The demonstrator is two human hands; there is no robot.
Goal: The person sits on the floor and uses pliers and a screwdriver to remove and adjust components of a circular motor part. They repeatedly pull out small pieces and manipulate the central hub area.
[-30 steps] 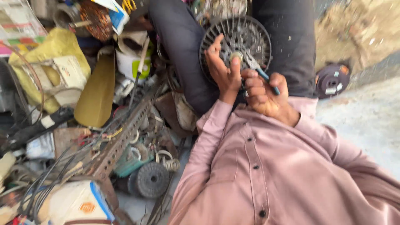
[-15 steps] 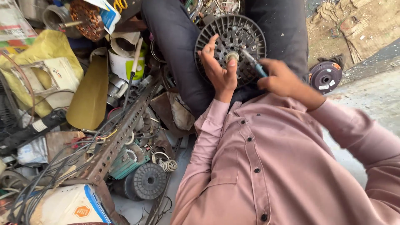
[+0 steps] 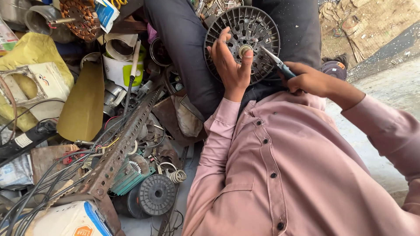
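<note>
A cluttered floor is recorded to the left of the seated person, strewn with scrap: a perforated steel angle bar (image 3: 120, 148), a yellow sack (image 3: 33, 54), a white plastic tub (image 3: 118, 70), tangled grey cables (image 3: 39, 188), a copper-wound stator (image 3: 78, 17) and a dark wire spool (image 3: 156, 194).

The work in hand is centred on a round, dark, slotted motor cover (image 3: 258, 26), which is propped against the lap, between the dark-trousered legs. It is steadied by the left hand (image 3: 229, 65); its grip is spread across the lower face of the cover, with the thumb laid just beside the pale central hub (image 3: 245, 50).

A slim tool with a blue-green handle (image 3: 280, 65) is pinched in the closed grip of the right hand (image 3: 308, 81), and its metal tip is directed at the hub.

Progress is judged as early to middle. The cover is seen already apart from any motor body, and the hub is being addressed. The hub piece is judged not yet freed, since it sits seated in the centre. No loosened fasteners can be made out, being too small to tell.
</note>
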